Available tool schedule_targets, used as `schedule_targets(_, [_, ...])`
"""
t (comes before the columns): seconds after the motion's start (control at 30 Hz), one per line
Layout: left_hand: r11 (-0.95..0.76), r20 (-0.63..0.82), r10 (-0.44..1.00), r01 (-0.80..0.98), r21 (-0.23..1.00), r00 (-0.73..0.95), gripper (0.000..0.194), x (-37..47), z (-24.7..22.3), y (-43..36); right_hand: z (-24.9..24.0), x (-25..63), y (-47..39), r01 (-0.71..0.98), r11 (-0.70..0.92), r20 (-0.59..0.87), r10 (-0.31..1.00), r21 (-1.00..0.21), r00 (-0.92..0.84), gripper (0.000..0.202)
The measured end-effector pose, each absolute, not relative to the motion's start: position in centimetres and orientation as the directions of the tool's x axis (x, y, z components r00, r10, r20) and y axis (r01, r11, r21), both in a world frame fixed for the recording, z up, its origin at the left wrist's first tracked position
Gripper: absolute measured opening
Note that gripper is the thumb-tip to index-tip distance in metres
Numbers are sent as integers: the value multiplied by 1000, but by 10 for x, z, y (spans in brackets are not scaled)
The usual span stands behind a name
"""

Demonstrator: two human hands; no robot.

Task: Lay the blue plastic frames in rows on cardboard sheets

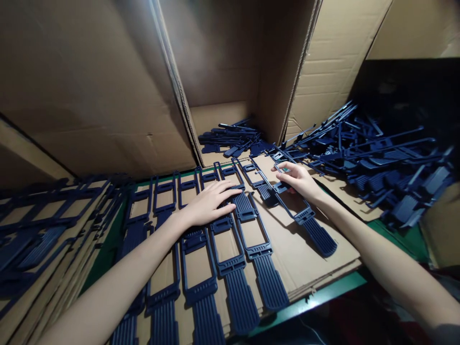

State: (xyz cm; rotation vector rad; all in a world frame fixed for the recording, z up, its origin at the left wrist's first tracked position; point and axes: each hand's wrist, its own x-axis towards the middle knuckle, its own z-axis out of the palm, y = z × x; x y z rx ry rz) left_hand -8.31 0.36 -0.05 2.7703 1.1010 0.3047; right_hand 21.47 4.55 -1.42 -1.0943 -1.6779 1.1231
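My right hand [296, 179] pinches a dark blue plastic frame part [302, 215] with a ribbed paddle end, tilted over the cardboard sheet [287, 256]. My left hand [213, 201] lies with fingers stretched out over several similar parts laid side by side. Under its fingertips is the upper end of one frame part [268, 239], whose ribbed end points toward me. Just left of that lies another frame part [230, 263] with an open rectangular window. The left palm and forearm hide portions of the row.
A tangled heap of blue parts [377, 153] lies at the right. A smaller pile [233, 136] sits inside an upright cardboard box [226, 62] at the back. Stacked cardboard layers with parts [53, 239] stand at the left. The green table edge [316, 299] shows in front.
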Motion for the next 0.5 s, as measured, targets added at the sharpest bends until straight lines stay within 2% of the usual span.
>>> schedule_targets(0.17, [-720,124,691,663,205,712,44,-82,1,4,-12,217,46,208,265,184,922,-942,-341,29])
schedule_targets(0.27, [-720,130,692,663,207,710,45,-82,1,4,-10,219,46,321,350,189,878,-880,-441,32])
schedule_targets(0.33, [-722,135,690,660,210,711,44,-82,0,4,-9,220,46,488,461,198,845,-741,-497,36])
schedule_targets(0.4, [-720,133,692,661,211,710,44,-83,-1,4,-9,222,47,627,555,218,817,-547,-533,40])
schedule_targets(0.43, [-717,130,694,664,212,708,45,-83,-1,4,-9,223,47,663,583,229,805,-470,-547,41])
schedule_targets(0.5, [-715,126,696,667,211,706,45,-83,-2,4,-9,224,47,683,612,250,789,-398,-561,44])
